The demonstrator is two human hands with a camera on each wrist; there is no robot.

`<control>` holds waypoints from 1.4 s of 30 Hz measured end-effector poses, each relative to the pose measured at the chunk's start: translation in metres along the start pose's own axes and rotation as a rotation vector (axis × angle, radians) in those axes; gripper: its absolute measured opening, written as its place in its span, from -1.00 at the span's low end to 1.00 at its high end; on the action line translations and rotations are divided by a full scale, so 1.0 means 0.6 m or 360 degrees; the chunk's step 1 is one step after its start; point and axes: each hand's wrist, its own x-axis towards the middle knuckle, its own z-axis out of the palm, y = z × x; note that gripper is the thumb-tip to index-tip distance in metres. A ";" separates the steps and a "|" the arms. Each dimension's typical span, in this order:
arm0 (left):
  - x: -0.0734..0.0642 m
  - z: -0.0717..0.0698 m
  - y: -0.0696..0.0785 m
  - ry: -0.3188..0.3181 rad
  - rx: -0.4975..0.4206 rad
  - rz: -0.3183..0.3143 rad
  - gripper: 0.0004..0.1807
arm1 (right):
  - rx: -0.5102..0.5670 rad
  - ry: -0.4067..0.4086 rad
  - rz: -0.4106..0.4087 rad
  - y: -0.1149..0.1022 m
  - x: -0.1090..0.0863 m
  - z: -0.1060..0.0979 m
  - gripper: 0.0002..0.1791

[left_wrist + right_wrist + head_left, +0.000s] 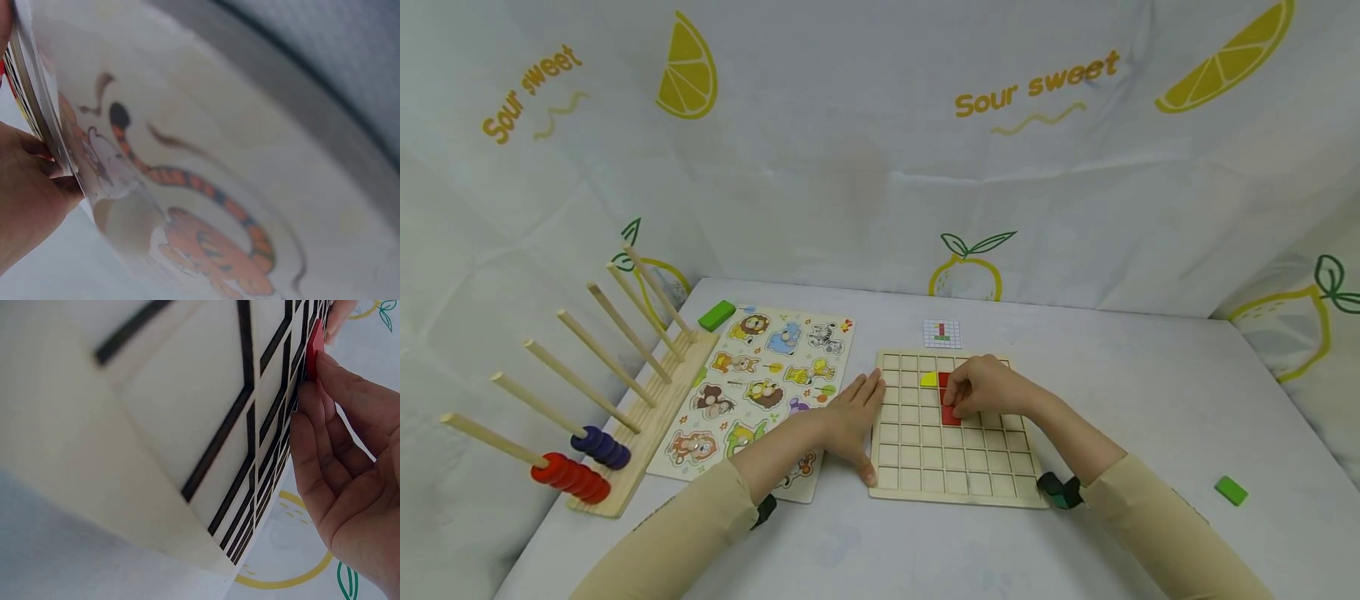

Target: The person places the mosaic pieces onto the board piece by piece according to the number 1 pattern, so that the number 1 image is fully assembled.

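- Head view: red tile [951, 416] sits at the near end of a red column [943, 378] on the gridded board [956, 497], directly under the fingertips of the right hand [991, 387].
- Right grip: fingers curled, thumb and fingertip pinched on the tile; right wrist view shows the thumb against it. Can't tell if it's fully seated in its cell.
- Tile looks roughly square, no obvious long axis. Column runs away from the person; yellow piece [928, 379] just left of its far end.
- Left hand [852, 423]: fingers spread, nothing held, along the board's left edge. Right is nearer to the tile; left well apart.
- Judgement: what matters is tile edges vs cell ridges; left looks placed to steady.
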 end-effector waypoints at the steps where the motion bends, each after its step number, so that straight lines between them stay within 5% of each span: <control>1: 0.000 0.000 0.000 -0.0001 -0.0002 0.0000 0.54 | -0.0001 0.0002 0.0001 0.000 0.000 0.000 -0.87; 22: 0.001 0.000 0.000 -0.0002 0.0015 0.0007 0.55 | -0.0077 0.0055 -0.0016 0.005 -0.009 -0.017 -0.88; 42: -0.001 -0.003 0.001 -0.0019 -0.0005 -0.0018 0.54 | -0.0036 0.0060 0.0207 0.054 -0.072 -0.083 -0.82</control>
